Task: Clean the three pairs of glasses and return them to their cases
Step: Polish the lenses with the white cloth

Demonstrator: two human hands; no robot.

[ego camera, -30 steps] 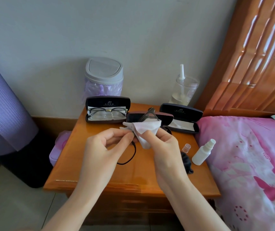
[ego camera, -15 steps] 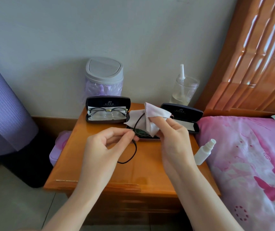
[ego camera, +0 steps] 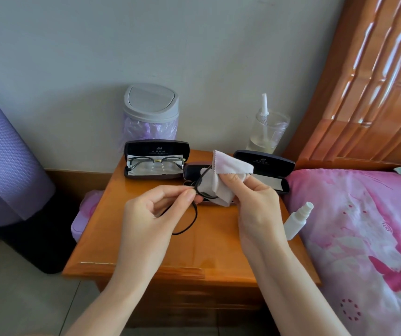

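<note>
The left hand (ego camera: 146, 214) pinches the black-framed glasses (ego camera: 195, 190) at the frame between thumb and forefinger, above the wooden table (ego camera: 209, 251). The right hand (ego camera: 255, 202) has its fingers (ego camera: 233, 177) pressed together on a white cleaning cloth (ego camera: 221, 180), folded around one lens.

Step in hand — wiping the lens. Recommended practice:
- Support the frame close to the lens being wiped, not by the temple arm, which likely flexes.
- Keep cloth on both faces of the lens and rub with light pressure.
- Hold the work over the table so that a slip ends on wood.

One pair of glasses (ego camera: 155, 163) lies in the open left case (ego camera: 155, 161). The right case (ego camera: 267, 170) stands open and appears to hold only a liner. A spray bottle (ego camera: 296, 221) lies on the bed's edge.

Limits of view: the middle case (ego camera: 194, 169) sits behind the cloth and is mostly covered — its contents cannot be read. The wrapped lens is hidden, so its cleanliness is unknown. A third pair of glasses is not visible.
</note>
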